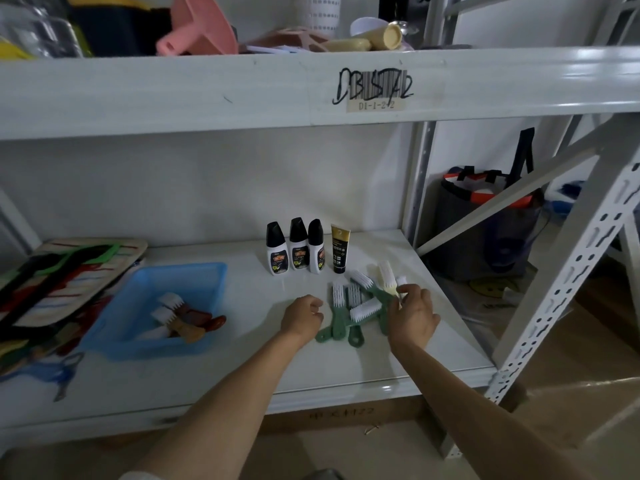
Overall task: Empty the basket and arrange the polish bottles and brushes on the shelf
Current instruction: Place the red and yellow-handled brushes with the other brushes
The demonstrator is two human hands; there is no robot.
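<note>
White metal shelf (pixel 242 341) carries everything. Right hand (pixel 412 315) pinches a pale yellow brush (pixel 387 277) in a closed grip at the far edge of a heap of green brushes (pixel 353 306). Left hand (pixel 302 315) rests curled and empty beside that heap. Behind stand three polish bottles (pixel 298 247) and a black-gold tube (pixel 339 249). Left, the blue basket (pixel 145 282) holds brown-handled brushes (pixel 183 318).

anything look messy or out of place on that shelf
The green brushes lie criss-crossed in a heap beside the right hand, unlike the upright bottles. Brown-handled brushes remain in the blue basket.
</note>
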